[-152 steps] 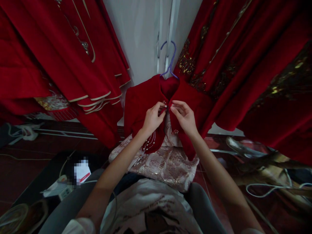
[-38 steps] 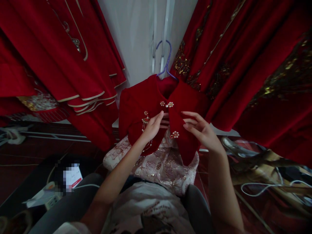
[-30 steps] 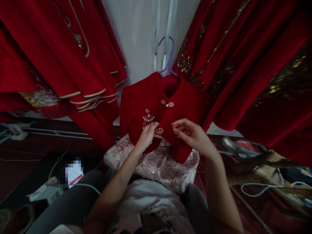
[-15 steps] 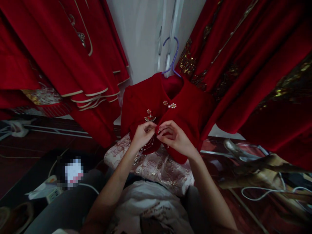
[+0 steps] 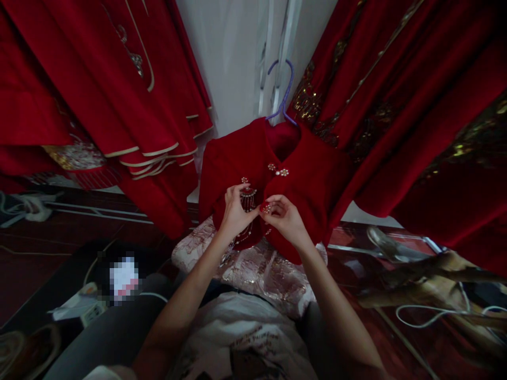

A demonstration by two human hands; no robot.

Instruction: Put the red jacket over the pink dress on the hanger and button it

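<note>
Between the fingers [image 5: 278, 203], pearl clasp [image 5: 266, 209]

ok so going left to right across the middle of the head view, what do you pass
cream-trimmed red robes → left hand → right hand, both pinching the red jacket front → gold-embroidered red robes

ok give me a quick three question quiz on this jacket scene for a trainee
1. True or false: the red jacket hangs on a purple hanger.
2. The left hand and right hand both pinch the jacket's front edges: A at the collar, B below the fastened pearl clasp, C at a sleeve cuff.
3. The tassel brooch dangles beside which hand?
Key: 1 true; 2 B; 3 the left hand.
</note>
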